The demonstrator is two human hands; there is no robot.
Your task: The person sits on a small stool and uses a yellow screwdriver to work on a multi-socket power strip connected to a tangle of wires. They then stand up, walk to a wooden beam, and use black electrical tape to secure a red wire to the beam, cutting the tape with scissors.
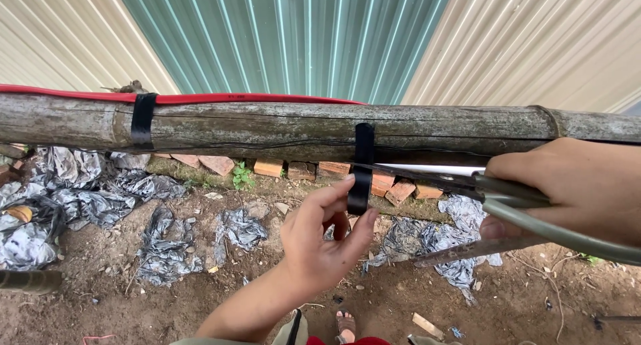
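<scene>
The left hand (320, 241) pinches the hanging end of the black strap (361, 168) wrapped round the weathered horizontal wooden pole (267, 126), centre. The right hand (567, 188) grips grey-handled shears (507, 198), whose blades lie near the left fingers and could nick them.

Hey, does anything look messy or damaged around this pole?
Yes. Crumpled plastic scraps lie strewn over the dirt below the pole. The bricks under it sit crooked, some broken. The pole itself is cracked and weathered. The left hand pinches a loose black strap; the right hand grips scissors.
</scene>
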